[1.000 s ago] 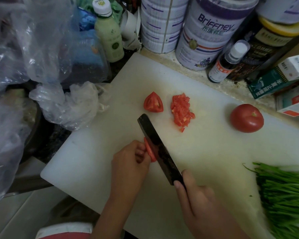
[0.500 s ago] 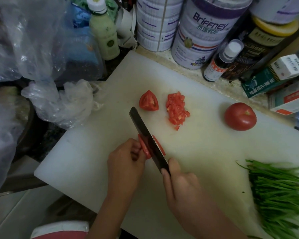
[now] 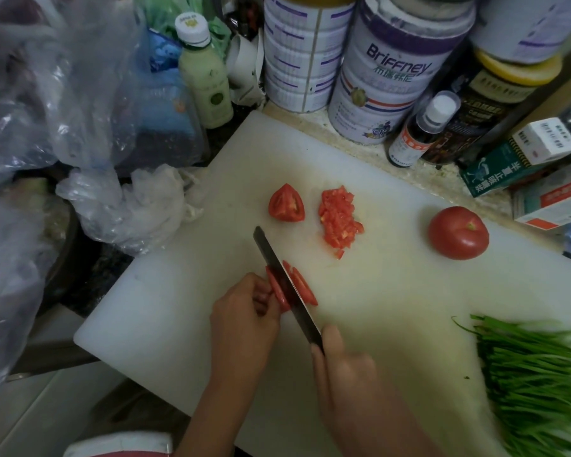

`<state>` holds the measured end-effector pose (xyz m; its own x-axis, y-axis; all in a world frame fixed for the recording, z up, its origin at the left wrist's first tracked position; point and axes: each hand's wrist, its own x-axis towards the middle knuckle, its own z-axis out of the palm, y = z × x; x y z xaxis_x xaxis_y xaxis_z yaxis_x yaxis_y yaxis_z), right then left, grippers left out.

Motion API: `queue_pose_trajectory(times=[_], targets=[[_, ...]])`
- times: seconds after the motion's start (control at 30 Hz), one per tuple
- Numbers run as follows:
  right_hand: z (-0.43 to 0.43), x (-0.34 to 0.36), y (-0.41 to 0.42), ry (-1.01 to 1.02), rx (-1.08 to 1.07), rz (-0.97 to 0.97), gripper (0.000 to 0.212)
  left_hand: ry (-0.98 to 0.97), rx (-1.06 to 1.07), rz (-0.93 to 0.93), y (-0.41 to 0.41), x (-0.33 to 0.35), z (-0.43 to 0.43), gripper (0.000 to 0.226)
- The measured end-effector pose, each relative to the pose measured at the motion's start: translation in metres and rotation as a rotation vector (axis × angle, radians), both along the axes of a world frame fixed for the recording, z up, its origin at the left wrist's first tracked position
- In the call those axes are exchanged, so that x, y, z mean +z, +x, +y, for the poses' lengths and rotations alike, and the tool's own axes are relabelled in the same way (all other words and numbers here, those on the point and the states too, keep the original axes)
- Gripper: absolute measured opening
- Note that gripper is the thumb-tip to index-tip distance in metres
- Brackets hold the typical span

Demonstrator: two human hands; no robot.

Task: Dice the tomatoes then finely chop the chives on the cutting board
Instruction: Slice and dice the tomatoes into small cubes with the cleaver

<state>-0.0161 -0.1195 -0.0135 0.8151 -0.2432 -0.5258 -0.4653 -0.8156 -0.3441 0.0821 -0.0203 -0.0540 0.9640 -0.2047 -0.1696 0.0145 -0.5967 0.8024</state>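
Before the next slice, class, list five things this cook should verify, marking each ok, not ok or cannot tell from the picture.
1. Left hand steadies the tomato piece beside the knife: ok.
2. Left fingertips tucked away from the blade: cannot tell.
3. Right hand grips the knife handle: ok.
4. Cut slices lie on the blade's right side, clear of the fingers: ok.
5. Diced pile and chives sit apart from the cutting spot on the cutting board: ok.

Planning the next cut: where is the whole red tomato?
In the head view, the whole red tomato sits at the right of the white cutting board, beyond the green chives.
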Motion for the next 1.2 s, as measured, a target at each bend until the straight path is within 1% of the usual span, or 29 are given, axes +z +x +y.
queue_pose_trajectory(times=[0.03, 0.1, 0.17, 0.23, 0.3, 0.33, 0.4, 0.47, 0.53, 0.6, 0.63, 0.7, 0.87, 0.93, 1.0, 1.1, 1.2], targets=[[0.002, 0.001, -0.005, -0.002, 0.000, 0.049, 0.031, -0.001, 0.003, -0.005, 0.001, -0.001, 0.000, 0.045], [0.004, 0.002, -0.008, -0.007, 0.013, 0.111, 0.042, -0.003, 0.005, 0.000, 0.001, -0.003, 0.001, 0.042], [0.004, -0.001, 0.000, -0.004, 0.001, 0.108, 0.046, -0.014, 0.011, 0.027, 0.001, -0.004, 0.002, 0.037], [0.001, -0.004, 0.014, 0.025, -0.032, 0.005, 0.040, -0.045, 0.029, 0.078, 0.002, -0.004, 0.003, 0.034], [-0.002, -0.009, 0.025, 0.032, -0.014, -0.136, 0.039, -0.080, 0.054, 0.134, 0.002, -0.002, 0.004, 0.031], [-0.003, -0.010, 0.028, 0.029, -0.006, -0.169, 0.038, -0.090, 0.061, 0.155, 0.001, 0.000, 0.003, 0.027], [-0.003, -0.012, 0.024, 0.045, -0.020, -0.173, 0.038, -0.082, 0.061, 0.170, 0.000, 0.005, -0.001, 0.020], [-0.001, -0.013, 0.012, 0.061, -0.046, -0.094, 0.038, -0.039, 0.057, 0.140, -0.001, 0.006, -0.003, 0.021], [0.000, -0.008, -0.002, 0.067, -0.113, 0.033, 0.039, -0.016, 0.065, 0.123, -0.001, 0.007, -0.005, 0.019], [-0.001, -0.003, -0.010, 0.054, -0.165, 0.137, 0.043, -0.026, 0.081, 0.118, 0.001, 0.007, -0.005, 0.013], [-0.001, -0.002, -0.011, 0.046, -0.168, 0.156, 0.044, -0.036, 0.085, 0.115, 0.001, 0.007, -0.004, 0.013], [-0.001, -0.003, -0.005, 0.043, -0.144, 0.099, 0.043, -0.046, 0.085, 0.103, 0.000, 0.006, -0.004, 0.014], [-0.001, -0.015, 0.030, 0.055, -0.054, -0.242, 0.034, -0.033, 0.109, 0.122, -0.001, 0.004, -0.003, 0.013], [-0.003, -0.016, 0.031, 0.065, -0.048, -0.278, 0.034, -0.047, 0.123, 0.139, 0.000, 0.003, -0.002, 0.013], [-0.004, -0.015, 0.016, 0.070, -0.066, -0.215, 0.036, -0.072, 0.135, 0.155, 0.001, 0.002, 0.000, 0.015], [-0.003, -0.008, -0.012, 0.081, -0.125, -0.058, 0.035, -0.077, 0.135, 0.166, 0.005, -0.002, 0.003, 0.006], [-0.004, -0.001, -0.015, 0.071, -0.130, -0.010, 0.033, -0.094, 0.126, 0.161, 0.007, -0.003, 0.005, 0.008]])
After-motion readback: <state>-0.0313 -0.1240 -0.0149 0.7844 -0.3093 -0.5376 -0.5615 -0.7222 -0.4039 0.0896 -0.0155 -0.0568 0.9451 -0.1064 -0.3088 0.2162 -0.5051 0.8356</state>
